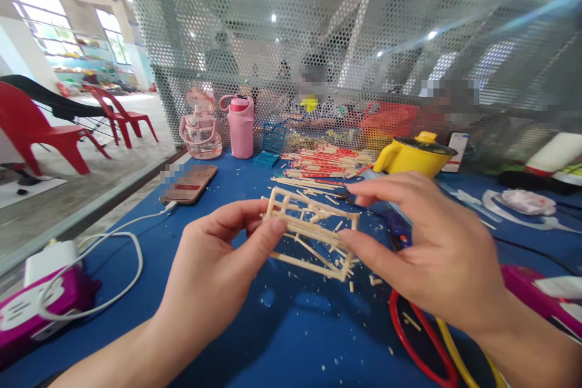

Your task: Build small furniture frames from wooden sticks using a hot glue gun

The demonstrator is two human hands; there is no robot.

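Observation:
A small box-shaped frame of thin wooden sticks (313, 231) is held above the blue table, tilted a little down to the right. My left hand (222, 254) pinches its left end between thumb and fingers; the fingertips behind it are hidden. At the right end, the thumb of my right hand (422, 248) touches or nearly touches the frame, while its index finger stays apart from the thumb. Between those fingers I see nothing held. Behind my right hand lies a dark blue tool (400, 231), mostly covered. Cut stick bits and white crumbs litter the tabletop below the frame.
A pile of wooden sticks with red marks (327, 160) lies at the back, beside a yellow pot (413, 157). Pink bottles stand back left, near a phone (191, 185) on a white cable. Red handles (421, 339) curve at front right. Power strips (50, 303) flank both sides.

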